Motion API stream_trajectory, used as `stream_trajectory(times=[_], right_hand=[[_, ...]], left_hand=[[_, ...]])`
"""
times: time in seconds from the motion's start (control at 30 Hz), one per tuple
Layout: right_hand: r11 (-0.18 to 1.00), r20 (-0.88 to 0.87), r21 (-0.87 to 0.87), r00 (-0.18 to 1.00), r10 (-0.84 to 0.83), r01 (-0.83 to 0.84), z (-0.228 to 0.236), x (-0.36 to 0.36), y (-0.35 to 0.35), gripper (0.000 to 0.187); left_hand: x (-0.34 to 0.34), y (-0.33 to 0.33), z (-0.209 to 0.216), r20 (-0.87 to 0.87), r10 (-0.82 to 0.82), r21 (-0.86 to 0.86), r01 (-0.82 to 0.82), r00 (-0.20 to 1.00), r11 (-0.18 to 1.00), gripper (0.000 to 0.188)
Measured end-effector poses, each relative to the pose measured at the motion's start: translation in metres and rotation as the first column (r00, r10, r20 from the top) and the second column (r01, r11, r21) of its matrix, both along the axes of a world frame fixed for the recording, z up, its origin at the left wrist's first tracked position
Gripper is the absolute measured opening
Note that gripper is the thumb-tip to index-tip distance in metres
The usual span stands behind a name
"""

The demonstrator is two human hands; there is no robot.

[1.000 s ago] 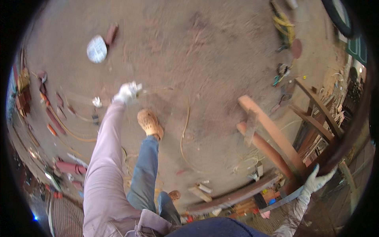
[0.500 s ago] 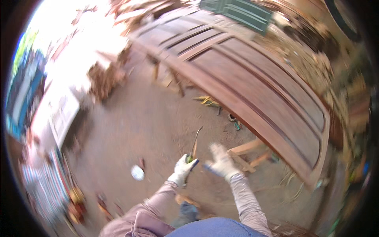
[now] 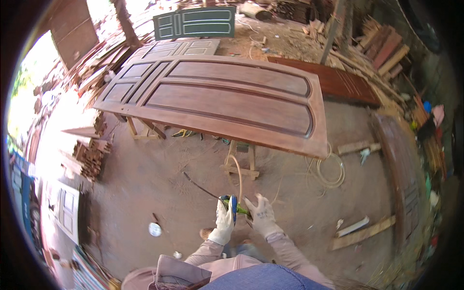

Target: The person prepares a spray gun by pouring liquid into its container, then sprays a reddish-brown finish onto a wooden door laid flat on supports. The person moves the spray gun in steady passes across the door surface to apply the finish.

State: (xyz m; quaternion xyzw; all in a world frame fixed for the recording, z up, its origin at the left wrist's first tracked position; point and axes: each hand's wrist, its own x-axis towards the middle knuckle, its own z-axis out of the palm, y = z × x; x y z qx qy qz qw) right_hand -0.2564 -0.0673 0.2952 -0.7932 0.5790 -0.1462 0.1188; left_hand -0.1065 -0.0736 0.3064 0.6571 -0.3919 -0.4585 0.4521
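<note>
My left hand [image 3: 225, 222], in a white glove with blue on the thumb, is closed around a green air blow gun [image 3: 240, 209]. Its long, thin dark nozzle slants up and left from the hand. A pale hose [image 3: 238, 169] runs upward from beside the gun. At the gun's right end is my gloved right hand [image 3: 262, 215], its back showing and its fingers apart and slightly bent. Whether it touches the gun I cannot tell. Beyond both hands, a brown panelled wooden door [image 3: 232, 106] lies flat on wooden trestles [image 3: 240, 169].
Coiled hose [image 3: 333, 176] lies on the floor under the door's right end. Wood strips [image 3: 362, 233] are on the floor at right, near a leaning door [image 3: 401, 179]. At left stand a white panel [image 3: 67, 211] and stacked timber [image 3: 89, 159]. A green door [image 3: 193, 23] stands at the back.
The view has swung to the right and the door now appears squarer ahead. My right hand has come closer to the blow gun, whose nozzle now slants further left. My left hand still holds it.
</note>
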Motion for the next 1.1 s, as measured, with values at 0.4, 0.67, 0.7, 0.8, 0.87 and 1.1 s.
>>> stream_trajectory(times=[0.4, 0.67, 0.7, 0.8, 0.87, 1.1], right_hand=[[0.738, 0.806, 0.583, 0.358, -0.471, -0.341, 0.048, -0.074, -0.018, 0.057], [0.537, 0.540, 0.660, 0.165, -0.825, 0.526, 0.012, -0.215, -0.136, 0.055], [0.490, 0.472, 0.547, 0.233, -0.850, 0.679, -0.003, -0.247, -0.139, 0.050], [0.467, 0.290, 0.663, 0.374, -0.881, 0.585, 0.036, -0.242, -0.179, 0.043], [0.354, 0.179, 0.875, 0.460, -0.870, 0.330, 0.083, -0.199, -0.183, 0.042], [0.549, 0.453, 0.820, 0.401, -0.796, 0.163, 0.034, -0.228, -0.312, 0.033]], left_hand=[[-0.055, -0.062, 0.047, -0.304, -0.568, -0.319, 0.480, 0.765, 0.817, 0.027], [0.031, -0.146, -0.048, 0.461, -0.536, -0.194, 0.670, 0.707, 0.716, 0.032], [0.034, -0.155, -0.039, 0.507, -0.483, -0.148, 0.624, 0.714, 0.767, 0.033], [0.096, -0.168, -0.065, 0.507, -0.496, 0.116, 0.515, 0.705, 0.849, 0.035], [0.121, -0.166, -0.068, 0.500, -0.486, 0.207, 0.446, 0.717, 0.871, 0.036], [0.122, -0.219, -0.073, 0.423, -0.451, 0.211, 0.399, 0.786, 0.893, 0.038]])
